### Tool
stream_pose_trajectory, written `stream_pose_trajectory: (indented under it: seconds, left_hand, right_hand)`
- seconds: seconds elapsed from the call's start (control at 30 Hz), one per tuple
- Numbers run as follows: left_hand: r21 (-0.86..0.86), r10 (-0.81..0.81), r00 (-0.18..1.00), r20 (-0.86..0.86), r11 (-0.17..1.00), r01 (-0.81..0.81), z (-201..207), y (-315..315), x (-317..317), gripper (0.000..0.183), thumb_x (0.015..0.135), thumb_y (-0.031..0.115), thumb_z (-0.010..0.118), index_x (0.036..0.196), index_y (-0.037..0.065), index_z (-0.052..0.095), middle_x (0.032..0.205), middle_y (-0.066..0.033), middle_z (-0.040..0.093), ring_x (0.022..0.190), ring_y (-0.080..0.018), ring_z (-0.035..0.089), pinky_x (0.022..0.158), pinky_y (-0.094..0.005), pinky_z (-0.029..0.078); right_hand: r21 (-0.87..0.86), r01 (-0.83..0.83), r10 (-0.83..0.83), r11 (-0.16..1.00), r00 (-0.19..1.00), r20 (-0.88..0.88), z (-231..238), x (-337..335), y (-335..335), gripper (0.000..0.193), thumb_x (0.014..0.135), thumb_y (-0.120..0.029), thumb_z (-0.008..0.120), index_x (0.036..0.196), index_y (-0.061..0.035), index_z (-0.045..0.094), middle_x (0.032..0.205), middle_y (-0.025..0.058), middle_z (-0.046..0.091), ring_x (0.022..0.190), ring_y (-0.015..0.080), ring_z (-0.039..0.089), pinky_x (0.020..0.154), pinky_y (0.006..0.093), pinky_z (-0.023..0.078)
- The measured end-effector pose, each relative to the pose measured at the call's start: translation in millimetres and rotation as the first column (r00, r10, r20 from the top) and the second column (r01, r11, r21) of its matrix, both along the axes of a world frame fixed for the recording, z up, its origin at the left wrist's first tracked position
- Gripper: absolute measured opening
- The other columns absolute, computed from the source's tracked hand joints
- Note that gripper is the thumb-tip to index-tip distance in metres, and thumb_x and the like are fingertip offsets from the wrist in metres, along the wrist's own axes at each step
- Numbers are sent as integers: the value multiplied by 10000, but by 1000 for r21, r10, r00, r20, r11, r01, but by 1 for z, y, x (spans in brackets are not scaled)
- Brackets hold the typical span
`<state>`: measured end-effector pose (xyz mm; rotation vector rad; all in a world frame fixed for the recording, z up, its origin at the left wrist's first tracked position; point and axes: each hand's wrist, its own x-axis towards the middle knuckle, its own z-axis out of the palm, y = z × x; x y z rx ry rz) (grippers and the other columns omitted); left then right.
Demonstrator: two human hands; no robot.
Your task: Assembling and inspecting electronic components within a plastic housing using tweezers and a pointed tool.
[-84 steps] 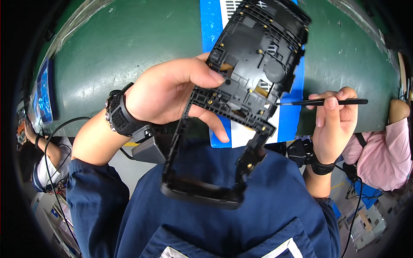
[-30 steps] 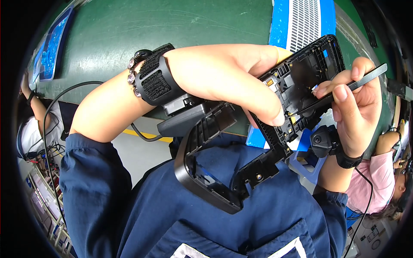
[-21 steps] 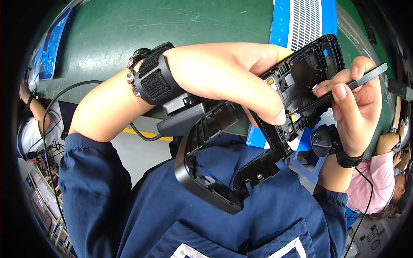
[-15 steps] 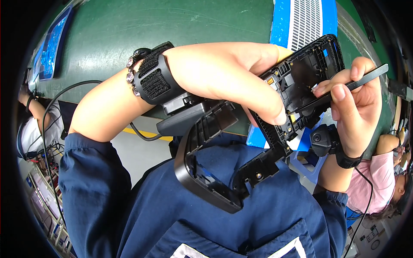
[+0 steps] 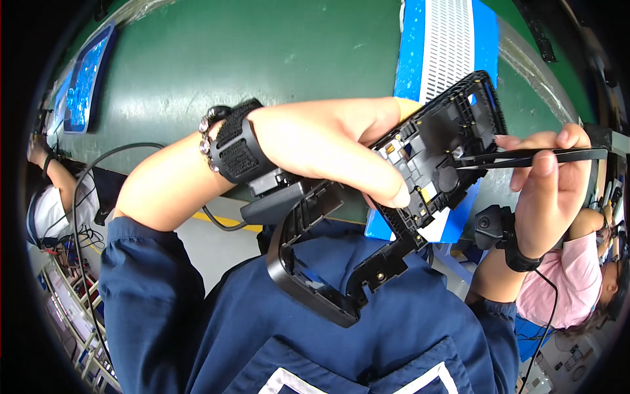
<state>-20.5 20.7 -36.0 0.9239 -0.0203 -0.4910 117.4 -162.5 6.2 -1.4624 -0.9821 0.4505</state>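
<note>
Your left hand (image 5: 335, 141) has its grip closed on the long edge of a black plastic housing (image 5: 436, 131), thumb pressed onto the ribbed inner face; your right hand's grip pinches black tweezers (image 5: 515, 157) between thumb and fingers. The housing is held up at a slant, partly over the blue-and-white sheet (image 5: 449, 39) on the green tabletop (image 5: 295, 52), with its hollow end out over your navy jacket (image 5: 249, 289). The tweezer points stand apart near the round disc (image 5: 448, 178); whether they touch anything is too small to tell. With nothing seen bracing the housing but your left hand, a slight roll of that wrist could make the tips skid and scratch the plastic. Your thumb may slip or press on small parts beneath it, and the overhanging end could catch on your jacket and twist the piece.
</note>
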Motion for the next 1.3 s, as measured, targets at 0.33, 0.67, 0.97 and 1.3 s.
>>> stream_pose_trajectory:
  seconds: [0.33, 0.67, 0.97, 1.3]
  left_hand:
    - [-88, 140, 990, -8, 986, -140, -4, 7, 7, 769, 666, 98, 602, 1291, 11, 162, 1224, -117, 392, 1111, -188, 411, 927, -330, 325]
    - [50, 282, 945, 164, 955, -293, 12, 7, 9, 623, 747, 134, 554, 1274, 76, 227, 1187, -128, 434, 1065, -247, 471, 865, -405, 417]
    - [282, 663, 677, 318, 616, -736, 59, 49, -28, 643, 766, 110, 548, 1303, 105, 193, 1125, -103, 471, 938, -177, 542, 739, -329, 491]
    - [679, 275, 737, 617, -660, -322, 91, 186, -1, 621, 692, 83, 546, 1259, 108, 295, 965, -166, 577, 875, -257, 576, 748, -353, 450]
  right_hand:
    - [55, 406, -211, 912, 580, -787, -55, 91, -4, 234, 850, -223, 492, 766, -8, 526, 656, 26, 504, 546, 68, 432, 655, 275, 471]
    - [211, 290, -22, 934, 633, -774, -63, 99, -4, 159, 831, -176, 522, 742, -45, 527, 688, 50, 555, 564, 85, 462, 664, 288, 472]
    - [281, 221, 29, 934, 738, -675, -88, 115, -21, 135, 816, -192, 548, 761, -70, 528, 683, 37, 562, 573, 70, 493, 652, 256, 473]
    - [296, 300, 15, 907, 679, -734, -71, 98, -20, 121, 822, -194, 538, 818, -76, 512, 690, 46, 561, 566, 91, 493, 602, 259, 446]
